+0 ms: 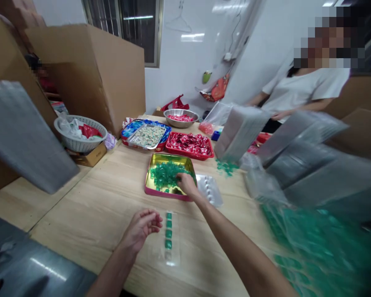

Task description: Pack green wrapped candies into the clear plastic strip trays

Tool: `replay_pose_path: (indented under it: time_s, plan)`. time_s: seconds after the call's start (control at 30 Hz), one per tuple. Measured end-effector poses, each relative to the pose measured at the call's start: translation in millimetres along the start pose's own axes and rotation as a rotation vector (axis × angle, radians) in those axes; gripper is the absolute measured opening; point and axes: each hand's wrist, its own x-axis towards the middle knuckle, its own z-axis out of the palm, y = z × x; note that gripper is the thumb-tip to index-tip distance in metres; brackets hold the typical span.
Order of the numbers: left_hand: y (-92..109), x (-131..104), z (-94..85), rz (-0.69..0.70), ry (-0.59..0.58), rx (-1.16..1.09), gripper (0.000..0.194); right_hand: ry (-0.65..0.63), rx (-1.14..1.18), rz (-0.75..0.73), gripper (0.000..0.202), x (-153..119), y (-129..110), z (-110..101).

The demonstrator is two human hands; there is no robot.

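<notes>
My right hand (188, 184) reaches into a gold-lined, pink-edged tin tray (151, 187) holding a heap of small green translucent squares (165, 169). Its fingers are closed and point down at the pieces; what lies between the fingertips is hidden. Palm turned inward, my left hand (144, 226) hovers just left of a clear plastic blister tray (175, 247) on the table, with loosely curled fingers apart and nothing in them. Several green squares (168, 234) sit in a column in this blister tray, and the cavity nearest me looks bare.
Another clear blister tray (210, 190) lies right of the tin. Behind are a red tray of wrapped packets (190, 145), a metal tray (146, 137) and a steel bowl (181, 117). Stacked plastic trays (239, 132) and green-filled ones (321, 239) line the right. A person in white (306, 90) stands there.
</notes>
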Motion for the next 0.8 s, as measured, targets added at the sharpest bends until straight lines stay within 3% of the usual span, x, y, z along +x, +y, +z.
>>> replay_pose_path:
  time_s: [0.2, 0.43, 0.63, 0.8]
  plan:
    - [-4.9, -0.2, 2.4, 0.022, 0.041, 0.058, 0.027, 0.097, 0.151, -0.006, 0.026, -24.8, -8.7, -20.3]
    - [-25.1, -2.4, 32.4, 0.198, 0.1, 0.174, 0.029, 0.123, 0.63, -0.29, 0.02, -121.5, -50.9, -14.8]
    - [-49.0, -9.3, 40.6, 0.296, 0.188, 0.216, 0.023, 0.195, 0.67, -0.278, 0.03, -173.6, -61.1, 2.7]
    - [-55.8, -12.8, 32.4, 0.285, 0.13, 0.166, 0.017, 0.096, 0.859, -0.198, 0.03, -191.6, -58.2, 2.2]
